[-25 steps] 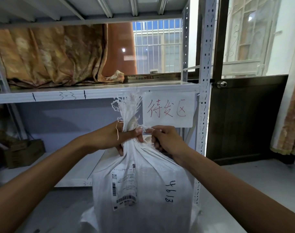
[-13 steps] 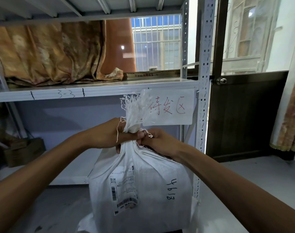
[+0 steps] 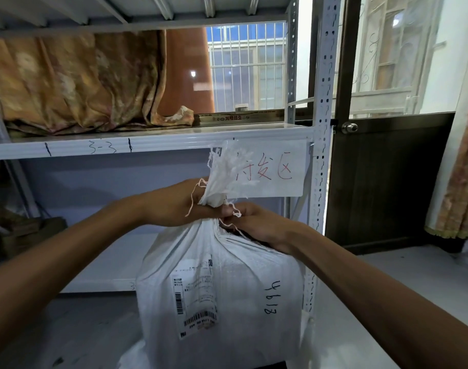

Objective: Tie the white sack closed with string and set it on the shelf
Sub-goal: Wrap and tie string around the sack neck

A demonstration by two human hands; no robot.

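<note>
Folded brown patterned cloth point(image 3: 75, 81): lies on the upper board at far left, well clear of the work; its left end runs out of view.
White metal shelf point(image 3: 147, 143): the front edge, marked "3-3" by hand, crosses just above the hands; the lower board behind the sack looks bare where it shows, likely where the sack goes.
Left hand point(image 3: 174, 203): fist wrapped tight round the gathered neck, thumb side up, apparently to keep the bunched mouth from spreading while the tie is worked.
Thin white string point(image 3: 194, 197): one loose end dangles over the back of the left hand; another bit curls between the two hands. Whether a knot is finished cannot be told.
White woven plastic sack point(image 3: 222, 288): stands upright in front of the shelf, between the forearms, not yet on any board; its frayed mouth fans above the fist. What its base rests on is cut off below.
Printed shipping label point(image 3: 195, 296): stuck on the sack's front, text too small to read; "4613" is handwritten beside it.
Right hand point(image 3: 256, 225): fingers curled just under the neck, touching the left hand, seemingly pinching string; the fingertips are hidden behind sack folds.
White paper sign point(image 3: 270, 169): hangs from the shelf edge, red characters partly covered by the frayed mouth.
</note>
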